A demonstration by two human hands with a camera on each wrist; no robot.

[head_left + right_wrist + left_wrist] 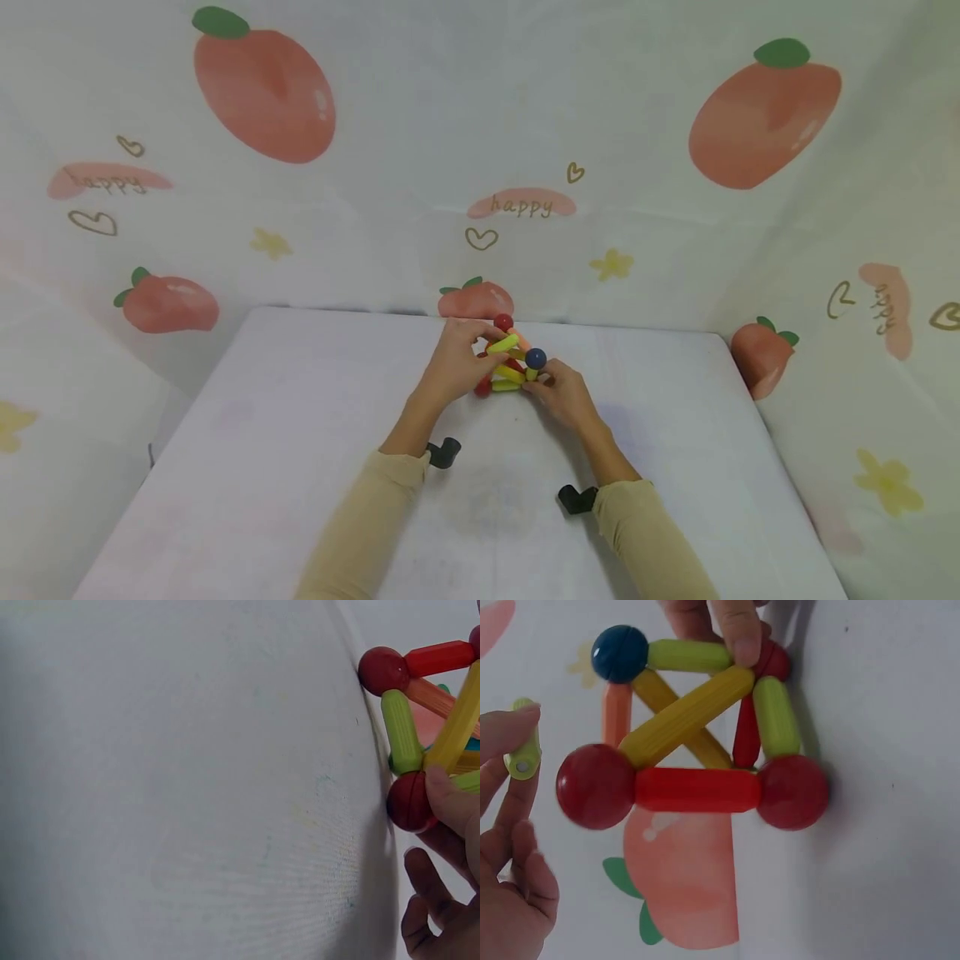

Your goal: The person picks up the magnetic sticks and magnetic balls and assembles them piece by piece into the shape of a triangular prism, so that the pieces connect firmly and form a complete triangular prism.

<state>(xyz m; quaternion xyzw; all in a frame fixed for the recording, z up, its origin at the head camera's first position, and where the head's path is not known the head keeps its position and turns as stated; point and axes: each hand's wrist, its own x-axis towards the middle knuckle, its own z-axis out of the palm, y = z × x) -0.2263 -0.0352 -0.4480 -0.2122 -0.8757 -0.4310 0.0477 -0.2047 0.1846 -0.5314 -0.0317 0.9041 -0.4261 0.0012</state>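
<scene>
My left hand (452, 364) pinches a light-green magnetic rod (523, 742) between thumb and fingers, apart from the frame in the left wrist view. The frame, built of magnetic rods and balls, stands on the table. A blue ball (620, 654) sits at an upper corner, with red balls at other corners. A red rod (697, 789) joins two of them, and yellow rods (690, 716) cross diagonally. With thumb and finger, my right hand (567, 398) grips a lower red ball (411, 802), where a yellow and a light-green rod meet. Some joints at the back are hidden.
The white-covered table (495, 517) meets a fruit-printed cloth backdrop (390, 192) just behind the frame. Cloth walls also rise on both sides. Black wrist mounts (577, 500) stick out from the sleeves above the table.
</scene>
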